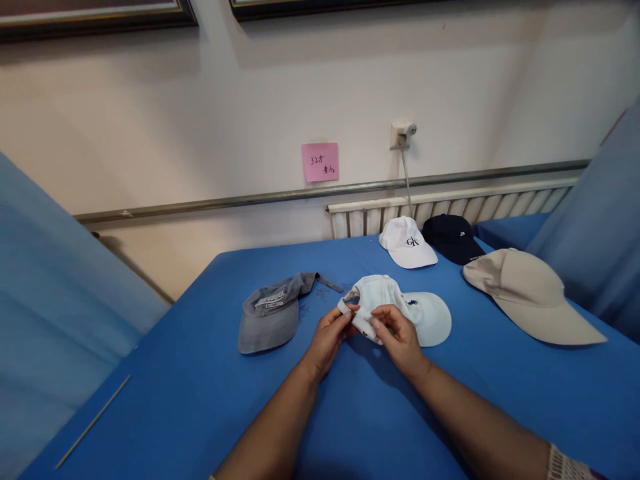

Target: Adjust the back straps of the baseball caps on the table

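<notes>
A pale, whitish baseball cap [383, 291] with a small dark logo is between my hands, its brim pointing right. My left hand [333, 331] is closed on the strap at the back of this cap. Fingers of my right hand [399, 337] pinch the lower side of the cap near the strap. To the left lies a grey cap [270, 320] with lettering on its front and its back strap stretched out loose to the right.
Behind stand a white cap [407, 243] with black letters and a dark navy cap [453, 238]. A beige long-brimmed cap [533, 293] lies at right. A thin stick [93, 421] lies at the left edge of the blue table [200, 373]. Blue curtains [55, 300] hang on both sides.
</notes>
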`<state>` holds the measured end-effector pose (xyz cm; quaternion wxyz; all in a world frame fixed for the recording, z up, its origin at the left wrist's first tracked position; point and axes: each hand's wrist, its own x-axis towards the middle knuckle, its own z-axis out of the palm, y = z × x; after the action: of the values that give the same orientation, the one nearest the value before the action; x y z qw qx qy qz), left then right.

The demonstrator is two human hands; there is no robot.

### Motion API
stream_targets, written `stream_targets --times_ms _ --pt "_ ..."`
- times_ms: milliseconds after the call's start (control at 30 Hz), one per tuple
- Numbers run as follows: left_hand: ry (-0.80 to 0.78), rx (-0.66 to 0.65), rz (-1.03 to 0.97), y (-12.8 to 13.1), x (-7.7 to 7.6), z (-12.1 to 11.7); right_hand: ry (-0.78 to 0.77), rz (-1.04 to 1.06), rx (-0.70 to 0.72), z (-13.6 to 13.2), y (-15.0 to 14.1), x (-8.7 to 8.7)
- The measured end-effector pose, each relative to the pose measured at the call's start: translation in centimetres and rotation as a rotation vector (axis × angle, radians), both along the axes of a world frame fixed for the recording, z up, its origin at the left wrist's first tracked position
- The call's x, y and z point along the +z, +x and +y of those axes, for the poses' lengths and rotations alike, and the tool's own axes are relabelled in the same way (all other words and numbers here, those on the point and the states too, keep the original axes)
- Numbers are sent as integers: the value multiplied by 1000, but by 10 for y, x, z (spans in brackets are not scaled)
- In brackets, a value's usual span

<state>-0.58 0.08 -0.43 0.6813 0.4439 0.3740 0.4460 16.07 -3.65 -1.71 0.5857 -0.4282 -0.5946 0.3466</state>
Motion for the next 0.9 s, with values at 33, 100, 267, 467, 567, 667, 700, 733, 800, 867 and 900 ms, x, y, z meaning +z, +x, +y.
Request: stream_targets --times_ms 33,100,267,467,567,667,700,733,800,867,900 --pt "-18 11 -5 0 1 0 59 -65 -36 1 0 2" --pt "-23 17 -13 3 2 -1 176 -219 -49 1 -1 8" --pt "-11 41 -128 11 2 -8 259 -489 -62 -3 -10 15" --pt "-49 -1 -87 10 0 -10 193 -626 -178 1 -12 5" --pt "-80 87 -101 10 -2 -9 164 -661 -220 2 -13 4" --pt "-160 192 -179 8 -2 -5 148 -678 -236 1 -16 4" --pt "-200 217 -219 5 -2 -3 146 -690 -231 1 -16 4" --pt "-247 239 -262 3 -1 0 143 -706 -224 1 -17 4" --pt "-345 278 -362 -6 3 7 128 -749 -207 -1 -17 4" --pt "-425 298 -473 -17 8 15 116 -775 -156 -3 -18 5" --pt "-453 293 -529 -23 11 18 118 -774 -117 -4 -17 6"
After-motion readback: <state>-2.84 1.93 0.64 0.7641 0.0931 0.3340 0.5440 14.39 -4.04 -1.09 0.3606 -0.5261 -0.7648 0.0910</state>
